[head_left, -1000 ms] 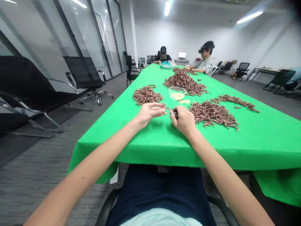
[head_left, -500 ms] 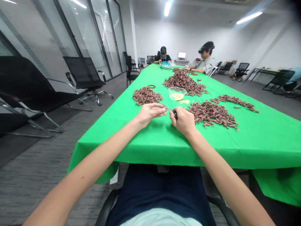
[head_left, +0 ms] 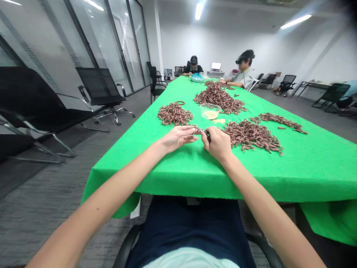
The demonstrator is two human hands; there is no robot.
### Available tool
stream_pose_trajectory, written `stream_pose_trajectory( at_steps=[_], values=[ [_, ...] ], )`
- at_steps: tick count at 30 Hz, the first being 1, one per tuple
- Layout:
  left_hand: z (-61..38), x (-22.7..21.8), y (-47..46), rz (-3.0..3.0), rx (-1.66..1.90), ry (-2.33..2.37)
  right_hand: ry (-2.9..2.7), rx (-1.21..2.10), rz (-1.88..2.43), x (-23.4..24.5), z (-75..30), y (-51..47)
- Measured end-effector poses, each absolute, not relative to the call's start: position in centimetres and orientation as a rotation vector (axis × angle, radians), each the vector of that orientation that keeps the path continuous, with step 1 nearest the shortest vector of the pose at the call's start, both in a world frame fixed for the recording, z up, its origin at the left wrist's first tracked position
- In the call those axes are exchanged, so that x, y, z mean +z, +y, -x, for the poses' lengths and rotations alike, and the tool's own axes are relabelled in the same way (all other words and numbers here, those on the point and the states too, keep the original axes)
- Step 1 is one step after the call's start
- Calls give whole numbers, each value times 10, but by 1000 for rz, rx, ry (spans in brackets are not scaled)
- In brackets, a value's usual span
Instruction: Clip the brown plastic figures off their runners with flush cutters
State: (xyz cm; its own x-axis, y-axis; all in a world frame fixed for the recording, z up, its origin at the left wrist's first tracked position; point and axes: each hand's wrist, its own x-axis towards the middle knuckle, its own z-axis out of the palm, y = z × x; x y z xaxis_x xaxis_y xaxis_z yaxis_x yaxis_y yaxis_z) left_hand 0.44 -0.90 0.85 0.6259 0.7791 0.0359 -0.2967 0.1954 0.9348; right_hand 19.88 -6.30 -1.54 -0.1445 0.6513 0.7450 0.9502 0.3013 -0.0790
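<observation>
My left hand (head_left: 180, 138) is turned partly palm up, its thumb and fingertips closed round a small brown, knobbly piece that the fingers mostly hide. Wrapped in my right hand (head_left: 218, 142) is a small tool with a black handle (head_left: 207, 134) and a thin metal tip (head_left: 198, 128). That tip meets the piece at my left fingertips. Beyond my left hand lies a small pile of brown, shrivelled pieces (head_left: 174, 114). A larger pile (head_left: 252, 134) spreads just right of my right hand. Between them stands a clear plastic bowl (head_left: 205, 109) with pale yellow bits in it.
Pale bits (head_left: 219, 121) lie on the green cloth (head_left: 173, 173) before the bowl. A brown ring (head_left: 180, 102) is behind the left pile. Farther off are a big brown heap (head_left: 219, 97), a thin row (head_left: 283, 121), a blue bag (head_left: 197, 77) and two seated people.
My left hand has dropped slightly and rolled, with its lower fingers spread further from the upper ones. My right hand and the tool stay nearly in place.
</observation>
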Motion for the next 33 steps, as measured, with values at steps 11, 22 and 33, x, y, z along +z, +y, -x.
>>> stream_pose_trajectory(
  at_steps=[11, 22, 33],
  values=[
    [-6, 6, -8, -1171, 909, 546, -1835, -408, 1333, -15, -198, -62],
    [-7, 6, -9, -1219, 947, 581, -1780, -323, 1223, -12, -200, -63],
    [-7, 8, -12, -1259, 962, 590, -1741, -339, 1171, -12, -203, -63]
  ],
)
